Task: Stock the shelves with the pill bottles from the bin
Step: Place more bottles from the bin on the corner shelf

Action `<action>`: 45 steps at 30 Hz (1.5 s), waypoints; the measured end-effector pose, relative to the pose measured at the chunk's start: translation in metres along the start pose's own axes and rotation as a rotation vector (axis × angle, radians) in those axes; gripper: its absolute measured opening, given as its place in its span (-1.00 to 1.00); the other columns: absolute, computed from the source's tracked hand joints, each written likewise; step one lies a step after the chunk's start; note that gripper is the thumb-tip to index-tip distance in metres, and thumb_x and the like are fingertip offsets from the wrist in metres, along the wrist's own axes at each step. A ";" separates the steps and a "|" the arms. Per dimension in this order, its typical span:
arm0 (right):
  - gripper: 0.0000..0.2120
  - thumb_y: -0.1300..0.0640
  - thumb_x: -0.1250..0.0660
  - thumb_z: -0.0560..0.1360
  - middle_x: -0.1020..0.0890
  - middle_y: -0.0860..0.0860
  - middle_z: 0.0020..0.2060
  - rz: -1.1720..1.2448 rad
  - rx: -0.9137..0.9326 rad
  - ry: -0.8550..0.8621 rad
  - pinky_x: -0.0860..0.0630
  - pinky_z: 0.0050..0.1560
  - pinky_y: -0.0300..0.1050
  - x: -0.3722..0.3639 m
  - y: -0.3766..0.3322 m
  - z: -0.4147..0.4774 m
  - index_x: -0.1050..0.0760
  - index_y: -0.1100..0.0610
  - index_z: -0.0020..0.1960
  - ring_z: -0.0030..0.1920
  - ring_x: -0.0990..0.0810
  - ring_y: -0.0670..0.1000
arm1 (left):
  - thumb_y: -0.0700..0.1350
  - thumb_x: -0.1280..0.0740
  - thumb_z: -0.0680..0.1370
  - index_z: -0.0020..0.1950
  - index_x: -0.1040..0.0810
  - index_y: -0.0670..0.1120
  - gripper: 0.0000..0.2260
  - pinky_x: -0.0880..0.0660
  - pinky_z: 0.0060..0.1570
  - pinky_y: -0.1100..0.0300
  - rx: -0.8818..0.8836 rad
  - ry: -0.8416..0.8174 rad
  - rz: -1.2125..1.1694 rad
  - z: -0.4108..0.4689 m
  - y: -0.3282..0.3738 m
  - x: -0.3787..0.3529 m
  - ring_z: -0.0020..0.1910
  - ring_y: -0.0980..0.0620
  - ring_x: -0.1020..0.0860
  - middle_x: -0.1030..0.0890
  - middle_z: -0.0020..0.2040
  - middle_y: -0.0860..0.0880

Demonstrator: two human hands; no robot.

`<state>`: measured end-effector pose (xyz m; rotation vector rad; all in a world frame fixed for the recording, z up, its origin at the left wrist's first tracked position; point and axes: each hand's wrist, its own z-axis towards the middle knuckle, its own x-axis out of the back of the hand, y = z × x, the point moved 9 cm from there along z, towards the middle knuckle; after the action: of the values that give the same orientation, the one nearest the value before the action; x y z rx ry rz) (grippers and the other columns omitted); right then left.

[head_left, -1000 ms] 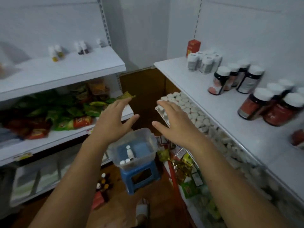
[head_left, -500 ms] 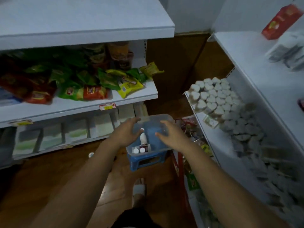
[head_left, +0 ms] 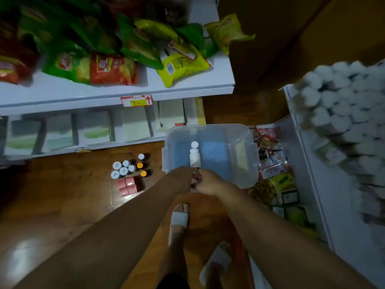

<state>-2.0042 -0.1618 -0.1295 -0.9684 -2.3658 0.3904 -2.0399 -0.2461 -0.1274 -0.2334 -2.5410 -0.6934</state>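
- Both hands have dropped to the near edge of the bin (head_left: 208, 127) since half a second ago, when they hovered over its rim, and the view has tipped down to the floor.
- Left hand (head_left: 180, 180) and right hand (head_left: 210, 183) sit side by side, almost touching, backs up. The fingers are hidden below, so I cannot tell how far they are curled or what they hold.
- A small dark red item (head_left: 196, 177) shows in the gap between them; it is too blurred to identify.
- Just beyond the knuckles a white pill bottle (head_left: 195, 156) lies on its side inside the clear bin, cap pointing away.
- Under the wrists, a foot in a white sandal (head_left: 178, 221) stands on the wooden floor.
- Left of the hands, a cluster of capped bottles (head_left: 125, 168) stands on the floor, with red boxes (head_left: 127, 187) just nearer.
- Farther up and left, snack bags (head_left: 112, 68) lie on a white shelf (head_left: 125, 91).
- Far right, blurred white-capped containers (head_left: 341, 113) are packed together.
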 end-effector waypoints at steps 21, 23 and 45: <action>-0.82 0.09 -0.20 0.73 -0.70 0.02 -0.07 0.528 0.215 0.147 -0.65 0.15 0.02 0.086 -0.014 -0.039 -0.55 -0.04 0.23 -0.05 -0.72 -0.02 | -0.10 -0.46 0.59 0.20 -0.63 -0.02 -0.80 -0.66 0.09 0.02 -0.059 0.338 -0.509 -0.051 0.006 0.106 0.04 0.01 -0.68 -0.68 0.14 -0.03; -0.81 0.06 -0.18 0.74 -0.70 0.01 -0.16 0.630 0.274 0.289 -0.65 0.07 -0.02 0.132 -0.033 -0.076 -0.58 -0.04 0.11 -0.11 -0.72 -0.01 | -0.10 -0.45 0.63 0.16 -0.63 -0.09 -0.86 -0.70 -0.01 0.04 -0.157 0.444 -0.818 -0.081 0.026 0.146 -0.01 -0.03 -0.71 -0.72 0.05 -0.12; -0.58 -0.23 -0.32 0.46 -0.69 0.21 -0.08 1.261 0.759 0.557 -0.42 -0.26 -0.06 0.305 -0.188 -0.466 -0.68 0.05 0.09 -0.29 -0.56 0.03 | -0.16 -0.35 0.59 0.41 -0.61 -0.03 -0.63 -0.51 -0.23 0.21 -0.948 0.411 -1.348 -0.379 0.302 0.344 -0.03 -0.04 -0.61 -0.65 0.00 -0.15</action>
<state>-2.0142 -0.0489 0.4475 -1.7176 -0.7372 1.1554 -2.0941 -0.1716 0.4597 1.2720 -1.4846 -2.0761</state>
